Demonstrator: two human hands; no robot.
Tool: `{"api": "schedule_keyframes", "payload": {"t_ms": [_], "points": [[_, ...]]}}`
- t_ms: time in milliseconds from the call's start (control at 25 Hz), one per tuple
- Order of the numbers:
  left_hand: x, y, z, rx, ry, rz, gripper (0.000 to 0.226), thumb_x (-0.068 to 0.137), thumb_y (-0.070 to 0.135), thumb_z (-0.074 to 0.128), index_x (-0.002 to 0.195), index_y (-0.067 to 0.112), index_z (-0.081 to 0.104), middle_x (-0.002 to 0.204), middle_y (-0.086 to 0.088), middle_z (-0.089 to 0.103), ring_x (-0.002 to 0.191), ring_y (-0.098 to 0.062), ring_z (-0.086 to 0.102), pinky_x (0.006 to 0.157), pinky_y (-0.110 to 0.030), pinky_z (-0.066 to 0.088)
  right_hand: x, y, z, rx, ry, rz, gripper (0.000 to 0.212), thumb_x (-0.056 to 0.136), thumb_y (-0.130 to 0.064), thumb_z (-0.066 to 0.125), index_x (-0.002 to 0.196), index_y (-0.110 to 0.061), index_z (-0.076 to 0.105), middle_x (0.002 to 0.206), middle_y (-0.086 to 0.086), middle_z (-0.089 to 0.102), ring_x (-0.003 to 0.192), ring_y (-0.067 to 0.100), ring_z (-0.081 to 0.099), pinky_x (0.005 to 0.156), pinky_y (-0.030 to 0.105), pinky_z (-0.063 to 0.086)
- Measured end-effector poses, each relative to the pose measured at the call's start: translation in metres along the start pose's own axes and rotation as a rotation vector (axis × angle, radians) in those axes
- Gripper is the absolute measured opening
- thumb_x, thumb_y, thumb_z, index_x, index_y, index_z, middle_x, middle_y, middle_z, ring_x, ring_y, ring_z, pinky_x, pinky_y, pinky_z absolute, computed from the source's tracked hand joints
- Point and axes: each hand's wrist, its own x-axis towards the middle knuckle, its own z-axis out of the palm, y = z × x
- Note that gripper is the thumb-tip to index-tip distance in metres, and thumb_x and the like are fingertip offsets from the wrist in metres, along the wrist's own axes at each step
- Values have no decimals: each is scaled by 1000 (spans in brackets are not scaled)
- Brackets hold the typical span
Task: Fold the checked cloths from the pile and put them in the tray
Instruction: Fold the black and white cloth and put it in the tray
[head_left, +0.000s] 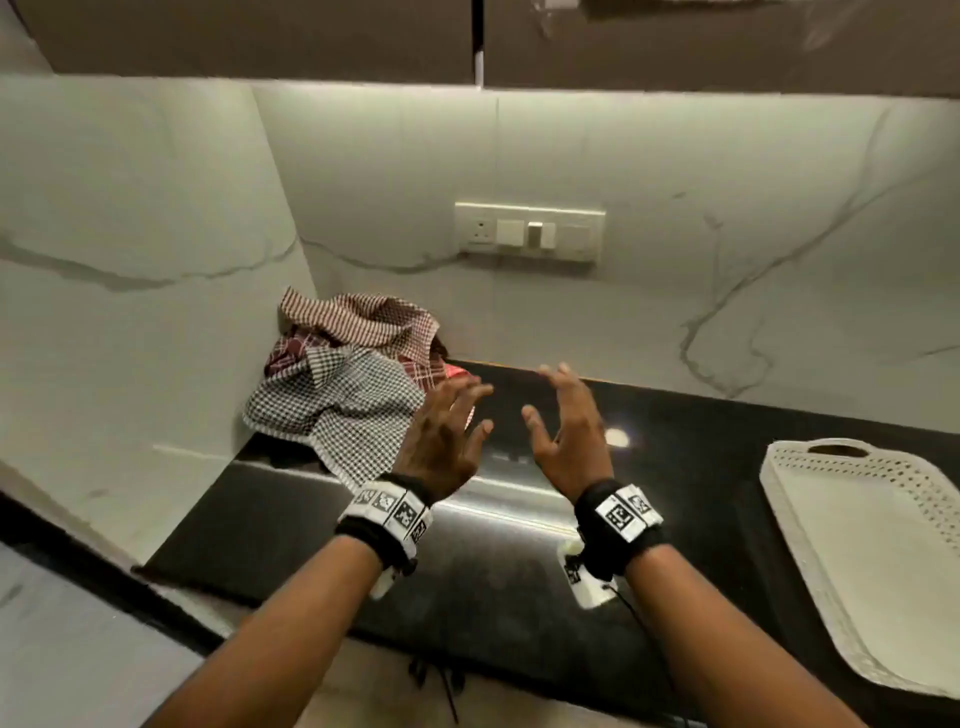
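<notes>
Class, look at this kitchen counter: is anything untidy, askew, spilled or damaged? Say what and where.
Only the checked cloths: they lie crumpled in a pile in the back left corner of the counter, against the wall. The white tray on the right holds none. Nothing looks spilled or damaged.

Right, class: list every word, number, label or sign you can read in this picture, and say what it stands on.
No words or numbers can be read.
On the left wristband: black-and-white square code marks, no letters.
On the right wristband: the same marks, no letters.
On the switch plate: no legible print.
On the tray: no label shows.
</notes>
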Motion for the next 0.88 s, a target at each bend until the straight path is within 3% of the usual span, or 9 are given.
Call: {"api": "schedule_keyframes", "payload": {"t_ms": [120, 240, 320, 480, 600, 680, 800, 880], "points": [[-45, -62, 30, -46, -166, -236, 28, 87, 21, 65, 114, 13, 65, 112, -5, 66, 108, -25, 58, 98, -40, 45, -25, 12, 66, 53, -193, 221, 40, 89, -16, 70, 127, -8, 61, 125, 7, 65, 118, 23, 59, 103, 32, 45], [-79, -136, 51, 131, -556, -547, 51, 88, 38, 64, 131, 15, 52, 130, -8, 52, 123, -30, 47, 104, -39, 39, -39, 20, 135, 84, -476, 463, 40, 88, -16, 71, 125, -7, 60, 117, 8, 68, 111, 25, 63, 97, 32, 47], [-85, -168, 57, 263, -627, -569, 46, 90, 45, 58, 128, 21, 53, 129, -6, 49, 120, -29, 47, 97, -42, 43, -34, 24, 171, -28, -618, 415, 44, 88, -14, 68, 131, -9, 59, 127, 10, 64, 120, 27, 58, 103, 32, 43], [-82, -190, 58, 221, -513, -384, 15, 92, 27, 54, 103, 17, 59, 107, -4, 58, 103, -28, 54, 87, -40, 43, -20, 18, 220, -189, -823, 53, 45, 84, -8, 67, 129, -10, 64, 142, 16, 54, 134, 34, 46, 113, 42, 36], [-69, -196, 49, -163, -376, -446, 7, 96, 14, 50, 101, 11, 52, 85, -4, 61, 77, -25, 59, 73, -39, 45, -1, 17, 226, -136, -736, 26, 35, 78, -2, 68, 113, -6, 72, 124, 16, 67, 119, 36, 58, 107, 53, 40], [-58, -192, 39, -345, -267, -501, 7, 99, 18, 50, 105, 16, 49, 76, 10, 59, 64, -7, 57, 64, -30, 41, 10, 15, 214, -23, -547, 187, 31, 81, 3, 64, 109, -7, 73, 109, 10, 73, 105, 30, 66, 101, 50, 46], [-38, -184, 24, -413, -231, -417, 23, 90, 29, 69, 107, 21, 56, 81, 17, 62, 70, 6, 58, 65, -17, 43, 27, 10, 182, 162, -298, 361, 24, 83, 5, 66, 101, -7, 77, 99, 7, 77, 92, 17, 71, 90, 40, 55], [-27, -176, 21, -342, -189, -237, 22, 85, 25, 75, 101, 13, 66, 84, 7, 65, 74, 0, 59, 70, -23, 48, 36, 10, 150, 218, -206, 385, 11, 85, -2, 71, 93, -6, 77, 89, 5, 77, 82, 16, 71, 81, 37, 57]]}}
